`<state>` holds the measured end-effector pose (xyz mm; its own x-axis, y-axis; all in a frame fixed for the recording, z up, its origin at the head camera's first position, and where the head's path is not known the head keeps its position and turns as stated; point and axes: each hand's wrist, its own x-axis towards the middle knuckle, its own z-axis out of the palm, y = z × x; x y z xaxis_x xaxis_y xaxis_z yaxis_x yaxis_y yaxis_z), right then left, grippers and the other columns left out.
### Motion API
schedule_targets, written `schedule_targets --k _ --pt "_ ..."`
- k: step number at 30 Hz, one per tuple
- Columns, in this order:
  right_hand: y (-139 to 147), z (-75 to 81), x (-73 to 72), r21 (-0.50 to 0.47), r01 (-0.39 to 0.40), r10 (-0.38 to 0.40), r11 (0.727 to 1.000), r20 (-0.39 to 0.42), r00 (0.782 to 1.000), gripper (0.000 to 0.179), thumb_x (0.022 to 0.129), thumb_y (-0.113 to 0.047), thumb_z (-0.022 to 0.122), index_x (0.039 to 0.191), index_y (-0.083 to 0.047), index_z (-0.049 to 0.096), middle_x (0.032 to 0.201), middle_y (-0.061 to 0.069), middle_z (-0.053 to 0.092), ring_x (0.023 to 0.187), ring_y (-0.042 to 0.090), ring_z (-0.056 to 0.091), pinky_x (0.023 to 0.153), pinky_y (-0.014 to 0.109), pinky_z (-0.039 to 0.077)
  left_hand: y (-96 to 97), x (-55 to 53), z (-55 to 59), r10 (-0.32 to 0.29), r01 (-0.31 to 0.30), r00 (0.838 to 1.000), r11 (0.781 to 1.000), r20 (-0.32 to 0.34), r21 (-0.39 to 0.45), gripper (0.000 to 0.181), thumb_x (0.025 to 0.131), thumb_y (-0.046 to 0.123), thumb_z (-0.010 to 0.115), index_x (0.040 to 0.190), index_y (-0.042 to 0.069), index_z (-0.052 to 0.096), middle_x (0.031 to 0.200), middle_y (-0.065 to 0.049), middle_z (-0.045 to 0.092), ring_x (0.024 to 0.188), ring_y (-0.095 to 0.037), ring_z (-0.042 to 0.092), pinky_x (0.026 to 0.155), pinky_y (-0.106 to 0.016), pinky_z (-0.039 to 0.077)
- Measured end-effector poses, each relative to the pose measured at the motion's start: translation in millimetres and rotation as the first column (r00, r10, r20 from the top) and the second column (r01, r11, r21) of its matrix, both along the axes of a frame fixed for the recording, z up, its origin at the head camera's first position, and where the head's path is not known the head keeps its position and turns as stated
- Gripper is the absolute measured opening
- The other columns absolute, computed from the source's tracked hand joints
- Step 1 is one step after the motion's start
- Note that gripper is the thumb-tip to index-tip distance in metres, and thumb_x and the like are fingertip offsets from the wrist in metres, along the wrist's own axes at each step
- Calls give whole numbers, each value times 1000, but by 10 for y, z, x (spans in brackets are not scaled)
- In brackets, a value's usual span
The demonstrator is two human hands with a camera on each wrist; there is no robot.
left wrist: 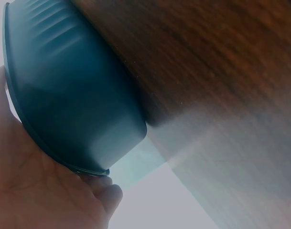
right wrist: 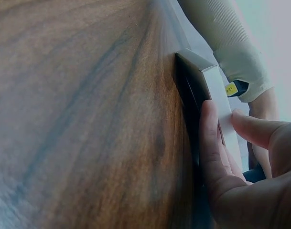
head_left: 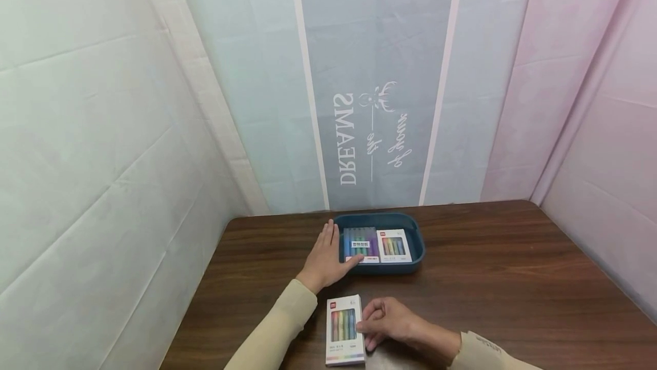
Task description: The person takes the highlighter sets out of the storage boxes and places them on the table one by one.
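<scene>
Pale, lightly creased cloth panels (head_left: 246, 62) hang beyond the tray (head_left: 422, 251), which stands on a brown, wood-grained surface (head_left: 493, 279). Tray: dark blue, apparently moulded plastic, rounded at the corners, with a thin lip and ribbing on one wall. Side by side inside it: a translucent pack of coloured pens (head_left: 361, 236) at left, a windowed white box (head_left: 394, 246) at right. Apart from the tray, on its near side, is the loose white box (head_left: 344, 324): flat, rectangular, seemingly smooth card, its window showing pale rainbow colours.

Hands are apart. The left hand (head_left: 325, 257) lies along the tray's left rim, fingers extended, thumb over the near-left corner. The right hand (head_left: 388, 320) pinches the loose white box by its right edge, which appears raised.

Assessment: the step in hand looks like picking up this box while steadying the tray. Next move would call for a secure grip and clearance over the tray's near wall.
</scene>
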<state>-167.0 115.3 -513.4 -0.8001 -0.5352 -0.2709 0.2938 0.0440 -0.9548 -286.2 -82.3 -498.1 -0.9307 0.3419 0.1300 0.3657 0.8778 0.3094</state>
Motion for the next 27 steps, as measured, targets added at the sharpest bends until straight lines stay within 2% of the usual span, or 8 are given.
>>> schedule_targets --k 12,19,27 --pt "34 -126 23 39 -6 6 999 -10 1000 23 87 -6 77 99 6 61 78 15 72 63 19 71 62 36 61 4 74 -50 -3 3 1000 1000 -23 -9 111 88 83 39 159 1 16 168 -16 8 154 -29 11 122 -45 22" --pt "35 -159 21 71 -7 9 997 -33 999 21 87 -8 77 96 5 64 77 19 73 61 19 71 59 35 61 -2 68 -70 -12 12 1000 1000 -25 -20 112 87 84 35 159 1 14 168 -15 5 155 -28 8 123 -43 20" --pt "44 -159 14 93 -10 14 996 -51 999 21 86 -9 78 94 6 65 77 21 72 60 18 71 57 35 61 4 70 -79 -12 12 999 1000 -38 -17 111 88 83 37 159 1 16 168 -15 6 154 -28 10 122 -43 21"
